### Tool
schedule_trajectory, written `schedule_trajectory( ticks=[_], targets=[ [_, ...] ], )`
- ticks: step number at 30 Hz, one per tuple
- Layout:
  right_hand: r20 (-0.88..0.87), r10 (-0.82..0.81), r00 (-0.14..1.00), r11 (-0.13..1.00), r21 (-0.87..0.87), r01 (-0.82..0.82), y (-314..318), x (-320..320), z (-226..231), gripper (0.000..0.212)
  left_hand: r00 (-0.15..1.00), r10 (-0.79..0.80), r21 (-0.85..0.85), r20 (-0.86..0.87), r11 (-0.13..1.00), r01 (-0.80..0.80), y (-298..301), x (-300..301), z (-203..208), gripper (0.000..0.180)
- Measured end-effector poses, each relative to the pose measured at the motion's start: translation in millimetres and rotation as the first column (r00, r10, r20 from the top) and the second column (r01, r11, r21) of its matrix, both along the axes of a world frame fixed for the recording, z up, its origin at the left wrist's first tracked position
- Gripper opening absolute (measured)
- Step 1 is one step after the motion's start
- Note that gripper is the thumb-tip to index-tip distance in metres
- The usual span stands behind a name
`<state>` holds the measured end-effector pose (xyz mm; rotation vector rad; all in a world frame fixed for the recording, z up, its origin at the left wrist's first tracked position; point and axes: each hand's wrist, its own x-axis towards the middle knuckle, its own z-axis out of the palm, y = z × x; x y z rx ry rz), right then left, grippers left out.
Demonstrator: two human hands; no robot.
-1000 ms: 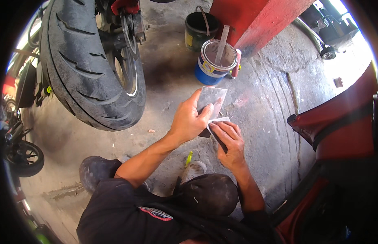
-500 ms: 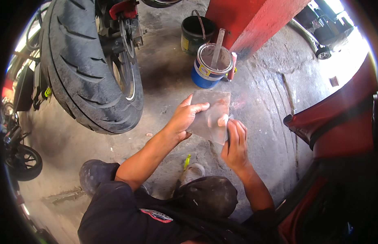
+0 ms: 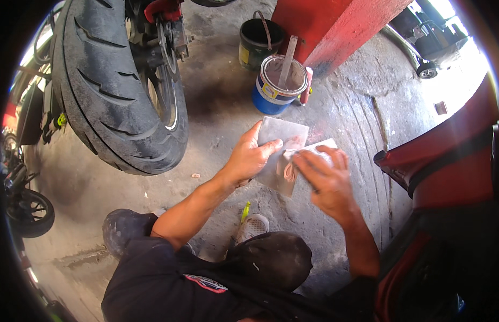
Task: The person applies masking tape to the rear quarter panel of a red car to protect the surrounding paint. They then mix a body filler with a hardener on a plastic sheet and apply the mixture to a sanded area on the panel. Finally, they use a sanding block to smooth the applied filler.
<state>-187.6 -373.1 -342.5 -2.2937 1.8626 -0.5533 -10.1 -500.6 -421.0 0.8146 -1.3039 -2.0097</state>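
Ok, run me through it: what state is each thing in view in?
Flat plate: held in the left hand
Pale flat piece: held in the right hand
Blue can: upright, open
Stick: leaning inside the can
Black bucket: upright, open
Large tyre: upright, dusty

Site appears to be a motorcycle workshop. Evidence: a large treaded tyre (image 3: 102, 96), a further wheel (image 3: 29, 212) at left, open blue tin (image 3: 267, 101) holding a flat stick (image 3: 288, 61), dark bucket (image 3: 253, 47), scuffed concrete floor (image 3: 120, 194).
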Motion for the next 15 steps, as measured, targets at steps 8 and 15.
schedule_trajectory(
  ticks=[8,15],
  targets=[
    [0.373,-0.081,0.924,0.997,0.023,0.078,13,29,-34,0.069,0.977,0.133,0.510,-0.170,0.859,-0.028,-5,-1,-11,0.045],
    [-0.060,-0.127,0.990,0.988,-0.101,0.121,37,11,-79,0.050,0.998,0.012,0.450,-0.068,0.893,0.020,-16,14,21,0.048]
  ],
)
